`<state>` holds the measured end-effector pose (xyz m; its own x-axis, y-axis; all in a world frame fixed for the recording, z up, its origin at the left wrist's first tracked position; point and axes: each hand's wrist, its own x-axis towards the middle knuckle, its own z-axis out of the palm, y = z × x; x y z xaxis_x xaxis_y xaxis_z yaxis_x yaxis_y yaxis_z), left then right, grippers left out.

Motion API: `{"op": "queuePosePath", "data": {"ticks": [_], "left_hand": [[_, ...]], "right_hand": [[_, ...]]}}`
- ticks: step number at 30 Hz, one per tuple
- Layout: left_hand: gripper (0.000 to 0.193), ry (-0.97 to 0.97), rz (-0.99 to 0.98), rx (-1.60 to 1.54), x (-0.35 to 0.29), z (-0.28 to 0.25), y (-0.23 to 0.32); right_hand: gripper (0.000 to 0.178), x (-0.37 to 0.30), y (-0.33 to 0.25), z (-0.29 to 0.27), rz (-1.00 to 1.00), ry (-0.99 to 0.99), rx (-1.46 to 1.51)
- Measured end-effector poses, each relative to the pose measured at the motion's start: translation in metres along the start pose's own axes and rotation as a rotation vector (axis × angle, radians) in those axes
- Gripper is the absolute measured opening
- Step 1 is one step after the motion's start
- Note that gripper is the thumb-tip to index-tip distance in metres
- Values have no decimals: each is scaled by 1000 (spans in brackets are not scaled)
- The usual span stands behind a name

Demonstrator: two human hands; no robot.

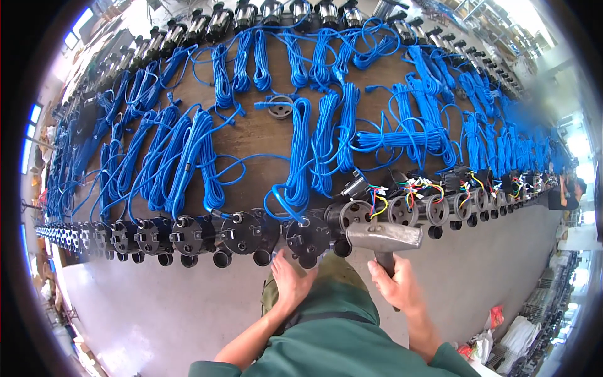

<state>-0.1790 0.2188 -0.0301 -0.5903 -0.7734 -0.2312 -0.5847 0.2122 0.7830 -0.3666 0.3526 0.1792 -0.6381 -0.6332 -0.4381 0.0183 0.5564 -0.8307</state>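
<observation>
Right hand [397, 284] gripping hammer [384, 237], head level with bench edge. Left hand [290, 276] fingers spread, steadying black pump cap [308, 240] beside it. Looks like cap-seating step; next needs a square strike. Blue cable coils [301, 157] behind.

A long table [264, 135] stretches left to right in front of the person. Along its near edge runs a row of motor housings [188, 234], side by side. Behind them, coiled cables [301, 151] lie across the tabletop, with a second row of motor bodies [251, 14] at the far edge. The left hand [290, 279] rests just below one capped housing [308, 239]. To its right, the right hand [396, 286] holds a hammer [384, 236], its head before an open housing [355, 213]. Right of that lie housings with exposed wires [414, 188].
</observation>
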Motion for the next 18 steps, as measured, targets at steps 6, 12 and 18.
{"op": "queuePosePath", "data": {"ticks": [6,12,18], "left_hand": [[46,-265,-149,-431,27,63,-46],[49,-125,-72,-413,44,76,-58],[40,-95,-46,-419,44,78,-57]], "right_hand": [[36,4,62,16,181,-102,186],[37,16,89,12,291,-248,381],[40,23,38,-10,73,-155,773]]}}
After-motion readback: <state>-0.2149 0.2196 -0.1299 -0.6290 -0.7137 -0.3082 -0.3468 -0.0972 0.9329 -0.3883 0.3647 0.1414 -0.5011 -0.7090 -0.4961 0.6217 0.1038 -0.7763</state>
